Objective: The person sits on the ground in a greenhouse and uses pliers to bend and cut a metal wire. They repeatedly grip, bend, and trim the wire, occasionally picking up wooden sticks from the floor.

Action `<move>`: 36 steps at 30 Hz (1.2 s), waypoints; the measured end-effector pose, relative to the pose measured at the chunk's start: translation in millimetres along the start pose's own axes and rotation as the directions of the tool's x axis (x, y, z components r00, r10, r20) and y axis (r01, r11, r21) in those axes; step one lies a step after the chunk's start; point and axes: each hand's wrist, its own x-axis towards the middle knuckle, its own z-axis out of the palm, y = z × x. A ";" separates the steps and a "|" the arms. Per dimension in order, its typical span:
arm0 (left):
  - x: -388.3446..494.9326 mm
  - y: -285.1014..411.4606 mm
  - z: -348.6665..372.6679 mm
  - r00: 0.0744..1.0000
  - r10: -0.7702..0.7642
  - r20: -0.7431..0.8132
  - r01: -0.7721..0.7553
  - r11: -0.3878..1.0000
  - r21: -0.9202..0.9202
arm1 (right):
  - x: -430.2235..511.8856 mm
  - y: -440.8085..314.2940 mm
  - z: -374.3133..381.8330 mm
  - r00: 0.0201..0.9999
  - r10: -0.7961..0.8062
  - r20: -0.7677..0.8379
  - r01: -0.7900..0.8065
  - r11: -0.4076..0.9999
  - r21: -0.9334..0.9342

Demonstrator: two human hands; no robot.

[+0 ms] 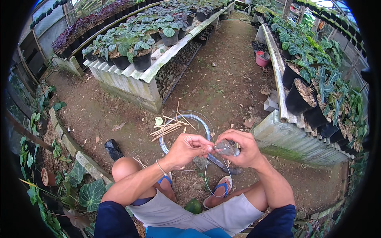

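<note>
My right hand (242, 147) grips a small transparent plastic piece (226, 148), perhaps a cup or bottle part, between thumb and fingers. At its left end, my left hand (190, 145) pinches a thin wire with thumb and forefinger; the fingertips partly hide the join. A loop of this wire (206, 175) hangs below both hands, over my right foot. Beyond them on the soil lies a coil of shiny wire (207, 128), with several thin wooden sticks (169, 128) across its left side. Below my hands rests a bladed tool (216, 162) with a dark handle, partly covered.
Potted plants (141, 58) crowd a corrugated bench (119, 73) ahead left. More black pots (300, 96) stand on the right bench (297, 139). A black plastic bundle (114, 149) lies near my left knee. A dirt aisle (220, 59) runs between the benches; a pink pot (262, 59) sits beside it.
</note>
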 end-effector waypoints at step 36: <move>-2.3 -17.0 5.6 0.987 0.150 -0.055 -0.158 0.972 -0.176 | 0.0 6.3 21.8 0.976 -0.203 -0.078 0.189 0.968 -0.164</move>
